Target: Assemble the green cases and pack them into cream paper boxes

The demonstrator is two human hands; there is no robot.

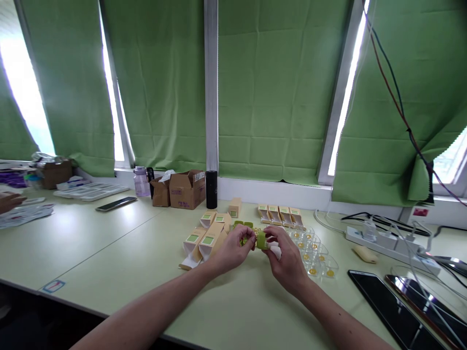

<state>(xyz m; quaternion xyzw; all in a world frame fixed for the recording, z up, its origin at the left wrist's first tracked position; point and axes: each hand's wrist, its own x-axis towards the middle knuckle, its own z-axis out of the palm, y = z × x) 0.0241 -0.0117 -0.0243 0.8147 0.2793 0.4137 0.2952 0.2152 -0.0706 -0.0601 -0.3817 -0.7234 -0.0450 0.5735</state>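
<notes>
Both my hands meet over the pale green table point(109, 248) and pinch a small green and yellow item point(258, 238). My left hand point(233, 252) grips its left end with closed fingers. My right hand point(286, 257) holds its right end, where a white piece point(276, 251) sticks out under the fingers. Several tan cartons with green labels point(204, 240) lie open just left of my hands. Clear plastic cups with yellow dots point(315, 253) sit to the right. More small cartons point(279, 215) stand in a row behind.
Cardboard boxes point(186, 188), a black cylinder point(211, 189) and a purple bottle point(141, 181) stand by the window sill. A phone point(116, 203) lies at left. A power strip point(386, 242) with cables and dark tablets point(397, 306) are at right. Another person's hand point(9, 201) shows at far left.
</notes>
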